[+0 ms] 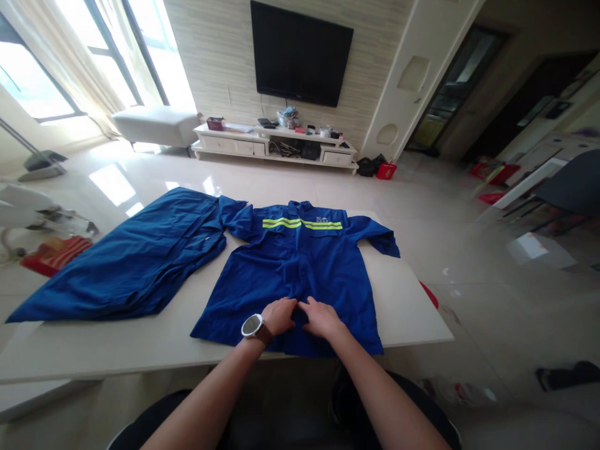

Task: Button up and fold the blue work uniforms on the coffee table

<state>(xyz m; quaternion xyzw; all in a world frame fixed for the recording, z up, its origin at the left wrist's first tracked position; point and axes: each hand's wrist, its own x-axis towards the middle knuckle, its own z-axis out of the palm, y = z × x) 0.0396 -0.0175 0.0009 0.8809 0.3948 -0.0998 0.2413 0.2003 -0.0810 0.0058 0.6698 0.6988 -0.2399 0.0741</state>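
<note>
A blue work jacket (323, 269) with yellow-green reflective stripes lies spread on the white table (407, 306), collar away from me and sleeves out to the sides. My left hand (280, 314), with a watch on its wrist, is at the lower front of the jacket, its fingers bent and pinching cloth by the centre opening. Just beside it, my right hand (320, 317) grips the same front edge, thumb and fingers close together. The fingertips of both hands nearly meet. To the left lie blue work trousers (140, 256), folded lengthwise, touching one jacket sleeve.
Beyond the table stand a low white TV cabinet (229, 144) with small items on it and a grey ottoman (157, 125). A television (300, 53) hangs on the wall. A red bag (386, 170) sits on the floor. At the right is a dark chair (574, 187).
</note>
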